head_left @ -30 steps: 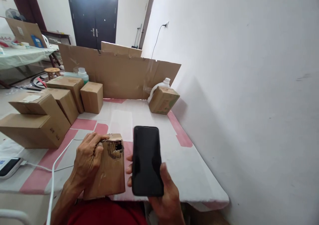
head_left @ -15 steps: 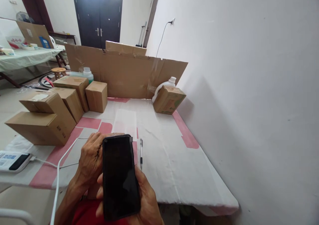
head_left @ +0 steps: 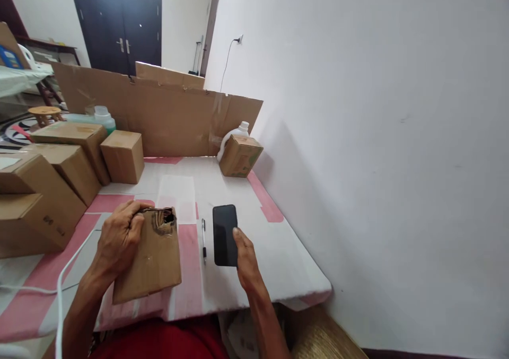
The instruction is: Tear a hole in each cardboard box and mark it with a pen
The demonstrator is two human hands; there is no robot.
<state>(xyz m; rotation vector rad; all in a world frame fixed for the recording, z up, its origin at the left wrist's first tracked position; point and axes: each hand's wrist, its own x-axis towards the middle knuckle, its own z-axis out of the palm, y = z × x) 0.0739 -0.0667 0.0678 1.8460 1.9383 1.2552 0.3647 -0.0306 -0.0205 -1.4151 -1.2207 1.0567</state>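
A torn cardboard box [head_left: 149, 255] lies at the near edge of the desk [head_left: 246, 210], its upper end ripped into a dark ragged hole through which nothing inside can be made out. The left hand [head_left: 119, 237] is clenched on that upper left corner, fingers curled over the edge, grasping the box. Just right of the box a pen [head_left: 203, 239] lies lengthwise on the white and pink desk cover, apart from the box. Beside the pen a black smartphone [head_left: 224, 234] lies flat, screen dark; the right hand [head_left: 244, 255] rests at its lower right edge with the fingertips touching it, the fingers loosely extended rather than closed around it. A white cable [head_left: 66, 274] runs across the near left part of the desk, past the left forearm. Further left stand several closed cardboard cartons [head_left: 59, 168], stacked and side by side, all shut so their contents cannot be seen. Behind them is a bottle of greenish liquid [head_left: 95, 119] with a white cap. At the far end a cardboard sheet [head_left: 167, 115] stands upright as a screen; before its right end sits a small closed carton [head_left: 240, 156], tilted, with a white plastic jug [head_left: 233, 134] just behind it, near the white wall [head_left: 377, 136].
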